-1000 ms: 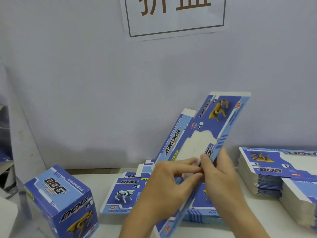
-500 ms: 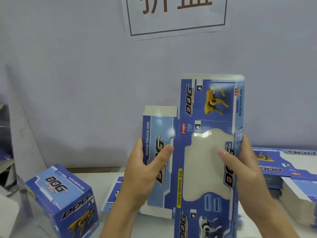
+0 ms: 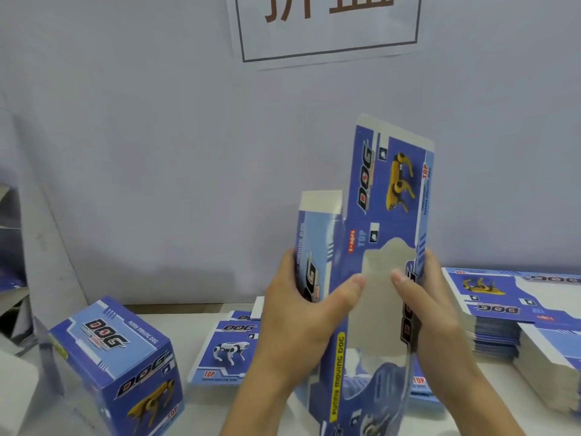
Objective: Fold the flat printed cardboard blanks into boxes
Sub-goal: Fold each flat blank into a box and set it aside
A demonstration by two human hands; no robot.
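Observation:
I hold a blue printed cardboard blank (image 3: 386, 196) upright in front of me, above the white table (image 3: 201, 404). It shows a yellow dog, "DOG" lettering and a clear window at its middle. My left hand (image 3: 301, 322) grips its left panel, thumb across the front, and that panel bends back. My right hand (image 3: 430, 316) grips the right edge, with its thumb on the window. A flat blank (image 3: 226, 350) with a white dog lies on the table behind my left wrist.
A folded blue box (image 3: 119, 366) stands at the front left. A tall stack of flat blanks (image 3: 509, 306) fills the right side, with a second stack (image 3: 553, 372) in front of it. A grey wall with a paper sign (image 3: 327, 23) closes the back.
The blank went from slanted with both hands pinching its middle to upright and facing me. Since half a second ago my hands have moved closer together and the side panels have bent back.

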